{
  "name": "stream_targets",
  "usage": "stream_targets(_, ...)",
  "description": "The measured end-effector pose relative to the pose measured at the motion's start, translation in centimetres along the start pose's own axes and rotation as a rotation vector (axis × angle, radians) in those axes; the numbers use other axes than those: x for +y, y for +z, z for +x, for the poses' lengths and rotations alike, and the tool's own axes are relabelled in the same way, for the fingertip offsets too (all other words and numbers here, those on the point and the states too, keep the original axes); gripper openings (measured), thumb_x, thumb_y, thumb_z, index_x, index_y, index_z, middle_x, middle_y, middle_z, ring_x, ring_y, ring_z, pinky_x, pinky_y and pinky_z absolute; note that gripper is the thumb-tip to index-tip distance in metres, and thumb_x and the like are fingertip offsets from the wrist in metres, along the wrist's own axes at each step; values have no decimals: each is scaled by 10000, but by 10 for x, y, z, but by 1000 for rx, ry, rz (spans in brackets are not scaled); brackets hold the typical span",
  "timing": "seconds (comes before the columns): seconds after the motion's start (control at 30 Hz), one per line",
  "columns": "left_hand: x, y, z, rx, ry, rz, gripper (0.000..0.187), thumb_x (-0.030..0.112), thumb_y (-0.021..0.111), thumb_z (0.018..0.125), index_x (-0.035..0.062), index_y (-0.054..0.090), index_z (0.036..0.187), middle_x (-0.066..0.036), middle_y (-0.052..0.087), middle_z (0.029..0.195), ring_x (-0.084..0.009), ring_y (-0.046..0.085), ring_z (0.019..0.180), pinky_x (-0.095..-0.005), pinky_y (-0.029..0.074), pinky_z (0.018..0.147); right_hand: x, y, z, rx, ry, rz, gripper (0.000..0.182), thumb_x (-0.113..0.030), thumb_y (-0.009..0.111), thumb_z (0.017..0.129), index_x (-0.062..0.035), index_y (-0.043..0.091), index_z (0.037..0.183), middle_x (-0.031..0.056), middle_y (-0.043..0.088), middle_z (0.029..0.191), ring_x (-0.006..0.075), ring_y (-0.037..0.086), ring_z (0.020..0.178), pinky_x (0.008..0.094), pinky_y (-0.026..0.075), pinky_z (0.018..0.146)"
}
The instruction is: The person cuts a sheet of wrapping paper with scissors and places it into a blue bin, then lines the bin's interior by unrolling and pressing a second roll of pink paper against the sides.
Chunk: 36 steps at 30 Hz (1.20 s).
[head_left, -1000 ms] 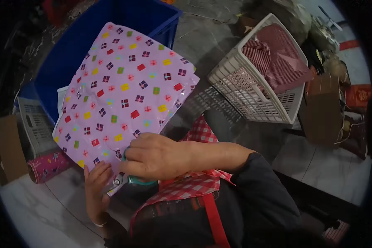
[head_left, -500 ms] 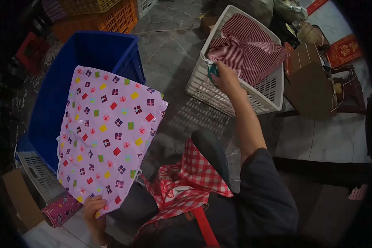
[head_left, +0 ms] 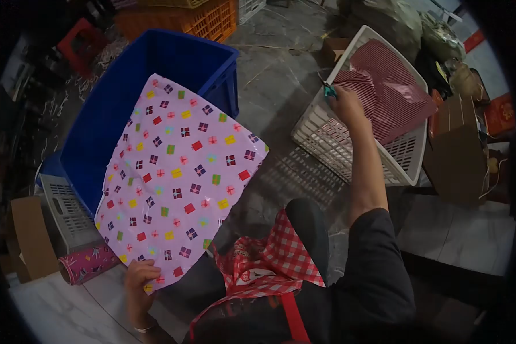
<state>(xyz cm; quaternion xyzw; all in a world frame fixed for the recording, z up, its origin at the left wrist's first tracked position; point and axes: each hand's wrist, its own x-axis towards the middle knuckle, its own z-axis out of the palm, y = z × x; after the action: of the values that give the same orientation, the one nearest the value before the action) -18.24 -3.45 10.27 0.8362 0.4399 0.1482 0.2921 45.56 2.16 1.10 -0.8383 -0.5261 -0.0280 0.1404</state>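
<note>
My left hand (head_left: 141, 281) grips the bottom corner of a pink sheet (head_left: 175, 183) printed with small coloured gift boxes. The sheet hangs over the front of a blue bin (head_left: 83, 140). My right hand (head_left: 347, 106) is closed around small green-handled scissors (head_left: 329, 90), above the left rim of a white plastic basket (head_left: 321, 129). Inside that basket lies a red-and-white striped sheet (head_left: 387, 86).
Orange crates (head_left: 209, 22) stand behind the blue bin. A pink patterned roll (head_left: 92, 264) and a cardboard box (head_left: 33, 232) lie at lower left, beside a grey crate (head_left: 71, 209). Right of the basket is a cardboard box (head_left: 456, 152); a red stool (head_left: 81, 46) stands upper left.
The view has shifted, so the bin and basket appear lower and further right. The pink sheet's upper part has turned slightly, and both hands keep their holds.
</note>
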Motion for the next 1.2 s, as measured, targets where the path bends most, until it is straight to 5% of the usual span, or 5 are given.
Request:
stream_targets(0.1,-10,5,-5,56,-42,-108,179,0,695,657,91,619,790,-36,682,841,-267,655,960,-441,420,937,-35,-13,-15,346,-166,16,283,-257,658,864,-32,637,1035,154,618,958,330,578,935,438,484,805)
stream_targets(0.37,-11,12,-6,117,0,-182,207,33,731,616,87,622,784,-68,680,895,-292,644,976,-397,454,895,-200,35,-28,-388,-234,326,543,-563,487,908,-50,658,962,183,676,867,388,637,903,467,495,798)
stream_targets(0.7,-56,73,-59,413,-183,138,542,74,628,852,41,434,1357,-232,259,1515,-368,315,1382,-415,311,1107,-209,8,-58,388,-281,797,174,-215,612,932,-51,596,878,134,631,699,226,610,587,362,474,549)
stream_targets(0.87,-98,77,-114,500,-195,99,390,45,607,856,21,564,1243,-232,224,1533,-351,304,1393,-393,321,1102,-105,-35,-93,1096,-172,916,202,-193,583,959,-5,604,890,24,588,768,94,512,687,277,447,637)
stream_targets(1.2,-92,44,-73,353,-333,-345,525,108,740,743,18,570,1231,-135,633,1163,-223,617,1054,-332,466,931,212,-62,-136,976,925,317,486,-401,525,941,26,616,1155,216,656,1017,321,649,884,458,517,787)
